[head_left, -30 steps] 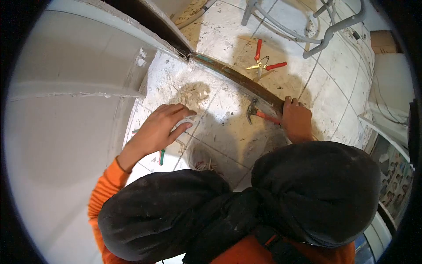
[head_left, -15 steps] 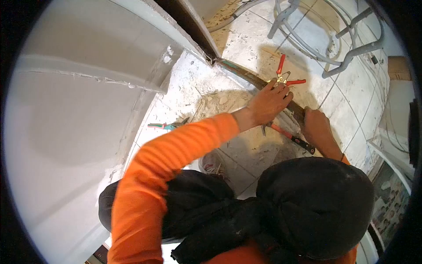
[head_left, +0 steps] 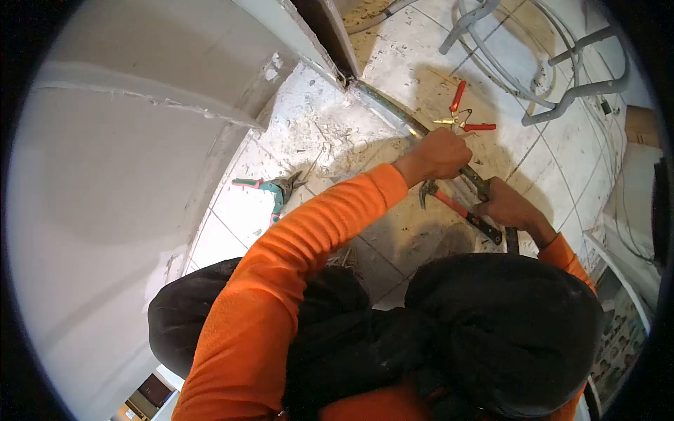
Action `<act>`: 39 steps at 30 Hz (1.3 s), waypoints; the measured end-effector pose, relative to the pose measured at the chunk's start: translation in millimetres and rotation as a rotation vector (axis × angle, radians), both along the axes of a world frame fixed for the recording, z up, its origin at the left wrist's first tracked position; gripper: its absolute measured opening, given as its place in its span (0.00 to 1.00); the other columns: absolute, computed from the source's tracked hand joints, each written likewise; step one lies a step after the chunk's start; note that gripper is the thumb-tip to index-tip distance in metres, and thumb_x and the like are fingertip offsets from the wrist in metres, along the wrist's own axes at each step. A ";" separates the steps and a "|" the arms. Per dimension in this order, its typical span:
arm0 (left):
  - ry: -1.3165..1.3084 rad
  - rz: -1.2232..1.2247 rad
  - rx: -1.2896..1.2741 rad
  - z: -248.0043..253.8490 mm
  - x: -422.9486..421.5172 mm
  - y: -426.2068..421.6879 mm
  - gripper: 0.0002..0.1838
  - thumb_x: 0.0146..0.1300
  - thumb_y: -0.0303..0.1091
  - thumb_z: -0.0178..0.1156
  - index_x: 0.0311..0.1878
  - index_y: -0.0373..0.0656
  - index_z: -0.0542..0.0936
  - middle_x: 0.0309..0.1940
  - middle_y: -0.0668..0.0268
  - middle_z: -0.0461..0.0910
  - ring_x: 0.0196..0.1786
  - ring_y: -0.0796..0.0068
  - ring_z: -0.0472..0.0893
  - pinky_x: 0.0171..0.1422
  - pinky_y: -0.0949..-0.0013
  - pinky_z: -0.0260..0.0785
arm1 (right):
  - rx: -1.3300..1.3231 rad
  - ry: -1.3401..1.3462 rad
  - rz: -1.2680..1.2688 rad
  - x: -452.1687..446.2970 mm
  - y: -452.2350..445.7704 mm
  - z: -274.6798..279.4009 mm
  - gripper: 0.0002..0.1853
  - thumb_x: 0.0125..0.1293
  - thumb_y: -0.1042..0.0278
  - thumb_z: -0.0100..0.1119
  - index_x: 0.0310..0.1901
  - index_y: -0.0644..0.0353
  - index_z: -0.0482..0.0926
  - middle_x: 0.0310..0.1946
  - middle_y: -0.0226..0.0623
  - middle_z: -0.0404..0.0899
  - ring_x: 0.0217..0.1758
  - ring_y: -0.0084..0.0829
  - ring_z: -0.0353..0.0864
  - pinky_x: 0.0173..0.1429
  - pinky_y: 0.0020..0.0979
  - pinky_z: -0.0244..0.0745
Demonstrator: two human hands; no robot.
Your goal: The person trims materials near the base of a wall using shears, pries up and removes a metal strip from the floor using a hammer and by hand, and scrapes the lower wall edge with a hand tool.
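A long, narrow dark strip runs diagonally from the foot of the door frame toward my right knee. My left hand is closed around its middle. Lower down, my right hand wraps the same strip, and a dark end shows below that fist. Just beyond my left hand lie red-handled snips, their handles spread. Under the strip, between my hands and my knees, is a hammer with a red and black handle. Teal-and-red tin snips rest left of my left forearm, partly covered by the sleeve.
A pale wall panel stands on the left, meeting the door frame. Debris and dust cover the tiled floor. Grey stool legs stand at the upper right, with cables beside them. A cardboard box sits far right.
My left hand, earlier laid over the strip with fingers extended, is now closed around it. The strip looks narrower, as if turned. The view has shifted slightly, exposing more of the teal snips.
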State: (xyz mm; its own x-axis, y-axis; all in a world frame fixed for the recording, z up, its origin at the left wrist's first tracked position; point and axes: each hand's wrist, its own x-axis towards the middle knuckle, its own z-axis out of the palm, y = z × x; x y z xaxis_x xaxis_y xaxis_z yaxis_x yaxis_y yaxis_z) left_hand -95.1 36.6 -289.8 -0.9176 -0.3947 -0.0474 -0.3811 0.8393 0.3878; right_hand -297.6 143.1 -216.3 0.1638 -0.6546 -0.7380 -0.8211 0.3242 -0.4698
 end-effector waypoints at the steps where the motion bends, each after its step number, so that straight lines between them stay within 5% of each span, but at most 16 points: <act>1: 0.011 -0.007 0.012 -1.5 1.5 1.8 0.08 0.53 0.38 0.71 0.31 0.44 0.88 0.31 0.54 0.89 0.37 0.49 0.90 0.41 0.46 0.80 | 0.113 -0.014 -0.007 10.2 -4.3 7.8 0.22 0.60 0.66 0.75 0.50 0.74 0.81 0.34 0.42 0.85 0.37 0.32 0.84 0.40 0.37 0.77; 3: -0.024 -0.074 0.092 -6.6 7.4 5.0 0.11 0.52 0.41 0.73 0.29 0.43 0.87 0.31 0.54 0.89 0.38 0.47 0.90 0.43 0.46 0.81 | 0.366 -0.141 -0.070 10.1 1.5 -12.3 0.21 0.62 0.69 0.75 0.54 0.67 0.80 0.36 0.34 0.82 0.35 0.24 0.80 0.34 0.29 0.72; 6: -0.188 -0.163 0.212 -7.1 11.7 6.0 0.16 0.51 0.46 0.76 0.29 0.42 0.88 0.32 0.54 0.89 0.38 0.47 0.90 0.44 0.47 0.81 | 0.578 -0.574 -0.345 4.5 33.7 -64.0 0.12 0.65 0.67 0.69 0.44 0.64 0.81 0.30 0.28 0.82 0.27 0.23 0.78 0.31 0.36 0.71; 9: -0.499 -0.316 0.397 -20.8 1.0 1.0 0.20 0.53 0.51 0.77 0.33 0.41 0.90 0.34 0.55 0.90 0.37 0.50 0.90 0.44 0.49 0.81 | 0.665 -0.542 -0.616 37.8 33.0 -26.8 0.10 0.68 0.75 0.71 0.42 0.54 0.77 0.31 0.22 0.76 0.29 0.18 0.73 0.32 0.28 0.69; 13: -0.630 -0.359 0.407 -28.6 -9.4 -3.2 0.26 0.53 0.57 0.76 0.37 0.39 0.92 0.33 0.55 0.90 0.34 0.55 0.88 0.43 0.51 0.81 | 0.560 -0.568 -0.333 25.3 33.5 -63.2 0.14 0.69 0.60 0.72 0.45 0.61 0.82 0.32 0.29 0.83 0.33 0.25 0.82 0.39 0.34 0.78; 15: -0.559 -0.333 0.411 -18.0 -11.5 -9.1 0.27 0.53 0.58 0.76 0.38 0.38 0.91 0.33 0.56 0.90 0.35 0.55 0.89 0.43 0.51 0.81 | 0.404 -0.332 -0.133 17.3 28.1 -51.9 0.19 0.69 0.55 0.73 0.50 0.62 0.82 0.34 0.35 0.86 0.34 0.31 0.87 0.42 0.37 0.81; 18: -0.507 -0.332 0.431 -18.6 -14.1 -9.3 0.27 0.53 0.57 0.77 0.39 0.38 0.91 0.33 0.56 0.90 0.36 0.54 0.89 0.43 0.51 0.81 | -0.214 -0.070 0.211 16.4 28.8 -33.0 0.27 0.71 0.49 0.71 0.58 0.64 0.79 0.37 0.48 0.88 0.38 0.45 0.91 0.44 0.45 0.84; 24: -0.528 -0.276 0.456 -29.5 -26.5 -16.1 0.22 0.51 0.49 0.78 0.44 0.43 0.92 0.39 0.56 0.92 0.41 0.55 0.91 0.47 0.54 0.81 | -0.442 0.355 0.307 44.2 34.3 -33.6 0.34 0.76 0.53 0.64 0.71 0.71 0.66 0.43 0.57 0.86 0.40 0.57 0.90 0.43 0.52 0.85; 30: -0.175 -0.135 0.256 -20.1 1.4 -2.4 0.20 0.51 0.40 0.75 0.47 0.45 0.89 0.41 0.57 0.90 0.48 0.55 0.90 0.53 0.50 0.81 | -0.300 0.177 0.258 34.3 23.9 -30.4 0.48 0.63 0.71 0.71 0.78 0.73 0.50 0.47 0.67 0.84 0.48 0.64 0.87 0.49 0.56 0.82; 34: 0.244 0.026 -0.116 -23.7 26.4 29.3 0.19 0.52 0.37 0.72 0.49 0.48 0.84 0.44 0.65 0.86 0.56 0.63 0.85 0.62 0.55 0.75 | -0.299 -0.036 0.242 19.6 10.2 -23.9 0.46 0.69 0.61 0.72 0.77 0.70 0.54 0.51 0.66 0.84 0.53 0.67 0.86 0.56 0.55 0.82; 39: 0.131 0.034 -0.119 -30.1 19.8 28.8 0.21 0.53 0.38 0.72 0.51 0.49 0.82 0.45 0.68 0.85 0.58 0.67 0.83 0.64 0.60 0.72 | -0.200 -0.187 0.193 8.3 2.9 -20.2 0.50 0.69 0.57 0.74 0.80 0.68 0.51 0.61 0.70 0.79 0.63 0.63 0.83 0.67 0.51 0.78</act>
